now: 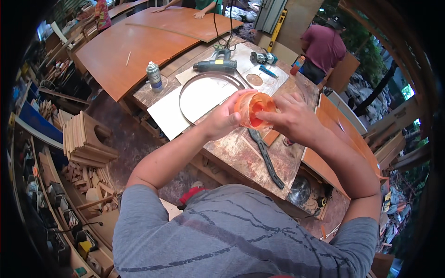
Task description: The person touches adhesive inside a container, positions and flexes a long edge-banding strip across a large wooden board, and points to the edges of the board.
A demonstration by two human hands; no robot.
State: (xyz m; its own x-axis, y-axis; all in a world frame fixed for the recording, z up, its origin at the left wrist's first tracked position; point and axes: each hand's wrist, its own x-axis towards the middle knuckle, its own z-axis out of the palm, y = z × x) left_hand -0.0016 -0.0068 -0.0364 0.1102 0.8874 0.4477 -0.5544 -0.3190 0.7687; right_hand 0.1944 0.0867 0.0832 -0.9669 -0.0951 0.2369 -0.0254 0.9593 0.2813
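Note:
My left hand [225, 116] is wrapped round an orange see-through plastic cup [248, 105], tilted so that its mouth faces me. Inside the cup a brighter orange-red patch shows. My right hand [294, 116] is bent over the cup's right side, with finger and thumb reaching into its mouth; whatever they pinch is hidden. Both hands are above the worn workbench [232, 155]. Below the cup lies a long dark flat tool [266, 160]. Left of the hands, a coiled brown strip [181, 99] rests on a white board [162, 111].
A heat gun [215, 66], a spray can [154, 76], a power tool [263, 58] and an orange bottle [297, 65] stand or lie on the bench. A large brown panel [134, 51] is beyond; a co-worker's hands touch it. Another person [324, 46] is at far right. Stacked wood pieces [88, 139] are at left.

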